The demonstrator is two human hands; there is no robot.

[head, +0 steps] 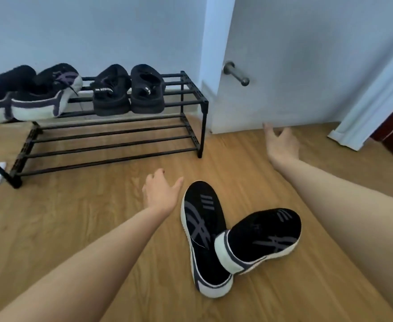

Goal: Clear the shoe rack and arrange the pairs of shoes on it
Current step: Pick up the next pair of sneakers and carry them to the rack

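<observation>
Head view: a black shoe rack [111, 133] against the wall carries sneakers [39, 98] and sandals [130, 91] on its top tier. One black pair [237, 235] lies tangled on the floor. Both hands, left hand [160, 194] and right hand [281, 142], spread wide, empty. Grabbing the overlapped pair carelessly could drop one.

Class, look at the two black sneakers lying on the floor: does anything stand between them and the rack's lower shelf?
Nothing visible does. Bare floor separates the sneakers from the empty lower shelf; only the open left hand hovers there.
</observation>
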